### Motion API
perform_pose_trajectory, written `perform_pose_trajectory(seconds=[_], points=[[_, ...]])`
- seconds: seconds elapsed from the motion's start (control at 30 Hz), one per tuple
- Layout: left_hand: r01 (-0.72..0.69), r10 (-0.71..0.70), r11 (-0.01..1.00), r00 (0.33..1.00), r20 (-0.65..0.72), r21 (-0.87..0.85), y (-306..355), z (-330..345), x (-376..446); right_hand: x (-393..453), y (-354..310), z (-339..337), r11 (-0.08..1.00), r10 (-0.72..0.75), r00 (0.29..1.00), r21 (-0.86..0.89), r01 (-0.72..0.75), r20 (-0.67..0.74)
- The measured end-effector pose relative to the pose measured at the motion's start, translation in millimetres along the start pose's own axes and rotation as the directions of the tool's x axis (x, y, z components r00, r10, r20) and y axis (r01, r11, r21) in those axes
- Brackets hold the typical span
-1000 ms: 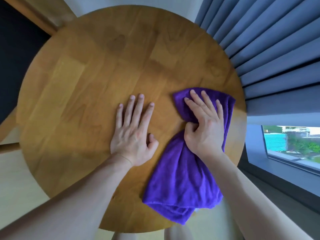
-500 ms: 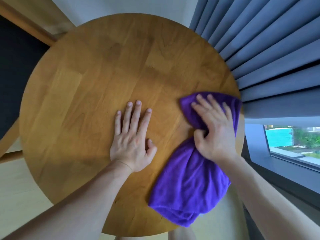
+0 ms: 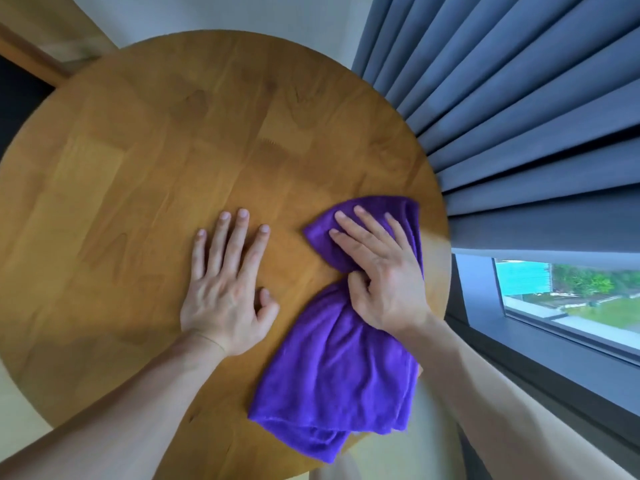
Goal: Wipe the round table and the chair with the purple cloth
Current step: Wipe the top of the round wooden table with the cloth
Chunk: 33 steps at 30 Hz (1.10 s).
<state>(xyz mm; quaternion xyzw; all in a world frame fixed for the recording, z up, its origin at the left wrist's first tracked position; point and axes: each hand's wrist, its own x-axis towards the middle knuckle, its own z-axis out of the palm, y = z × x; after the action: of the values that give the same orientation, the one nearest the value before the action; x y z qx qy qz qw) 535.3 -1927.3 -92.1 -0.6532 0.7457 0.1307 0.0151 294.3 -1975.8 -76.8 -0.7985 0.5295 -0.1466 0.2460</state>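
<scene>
Under the straight fingers [image 3: 360,233] of our right hand [image 3: 381,271], thumb curled into its folds, lies the one purple cloth [image 3: 339,375], trailing back past the wrist to the near rim, while our left hand [image 3: 225,289] rests flat, fingers spread, just beside it on the one round wooden surface [image 3: 173,150].

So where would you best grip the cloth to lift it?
Probably the bunched waist of the cloth, from above: the right hand already pinches folds there with its thumb. Its flat ends give fingers nothing to close on.
</scene>
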Motion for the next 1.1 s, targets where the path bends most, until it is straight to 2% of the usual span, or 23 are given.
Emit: perform_pose_trajectory(seconds=[0.1,0.2,0.27,0.3,0.33,0.43,0.5,0.57,0.6,0.67,0.77,0.83,0.87,0.93,1.0,1.03,1.1], points=[[0.018,-0.018,1.000,1.000,-0.011,-0.008,0,1,1,21,24,-16,0.976,0.218,0.963,0.010,-0.219,-0.158],[0.033,-0.034,0.999,0.999,-0.016,-0.014,1,0,-1,53,8,-5,0.884,0.459,0.826,0.078,-0.460,-0.329],[0.029,-0.030,0.999,0.999,-0.023,-0.013,2,0,0,67,-10,6,0.831,0.547,0.753,0.124,-0.543,-0.367],[0.027,-0.027,1.000,0.999,-0.023,-0.012,2,-1,0,67,-20,12,0.834,0.543,0.762,0.122,-0.538,-0.352],[0.027,-0.027,1.000,0.999,-0.025,-0.014,2,-1,0,61,-28,18,0.862,0.503,0.804,0.116,-0.494,-0.317],[0.025,-0.025,1.000,0.999,-0.026,-0.015,1,0,1,19,-39,28,0.971,0.233,0.961,0.088,-0.222,-0.149],[0.022,-0.023,1.000,0.999,-0.033,-0.016,0,2,0,-10,-26,24,0.996,0.062,0.998,0.071,-0.059,-0.032],[0.020,-0.021,1.000,0.999,-0.041,-0.023,-1,3,0,-22,-3,10,0.996,0.008,1.000,0.086,-0.008,-0.005],[0.020,-0.021,0.999,0.999,-0.044,-0.026,-1,4,1,-22,7,3,0.993,0.053,0.998,0.103,-0.049,-0.036],[0.024,-0.025,0.999,0.998,-0.050,-0.026,-2,6,1,-13,17,-7,0.966,0.238,0.960,0.134,-0.219,-0.146],[0.024,-0.026,0.999,0.998,-0.063,-0.021,-1,7,0,20,4,-3,0.857,0.514,0.816,0.197,-0.476,-0.265],[0.025,-0.027,0.999,0.997,-0.068,-0.024,-2,6,0,42,-14,6,0.796,0.605,0.735,0.228,-0.561,-0.304],[0.026,-0.028,0.999,0.997,-0.069,-0.026,-1,5,0,49,-22,11,0.791,0.611,0.729,0.227,-0.568,-0.307],[0.026,-0.028,0.999,0.997,-0.073,-0.031,-1,5,-1,47,-36,21,0.850,0.524,0.813,0.212,-0.482,-0.253],[0.017,-0.020,0.999,0.997,-0.078,-0.040,-1,5,0,26,-44,26,0.935,0.335,0.932,0.175,-0.309,-0.142],[0.014,-0.017,0.999,0.997,-0.079,-0.047,-1,5,0,10,-44,27,0.962,0.237,0.968,0.158,-0.222,-0.080],[0.015,-0.020,0.999,0.996,-0.081,-0.052,-1,5,0,-18,-33,22,0.986,0.088,0.996,0.143,-0.090,0.021]])
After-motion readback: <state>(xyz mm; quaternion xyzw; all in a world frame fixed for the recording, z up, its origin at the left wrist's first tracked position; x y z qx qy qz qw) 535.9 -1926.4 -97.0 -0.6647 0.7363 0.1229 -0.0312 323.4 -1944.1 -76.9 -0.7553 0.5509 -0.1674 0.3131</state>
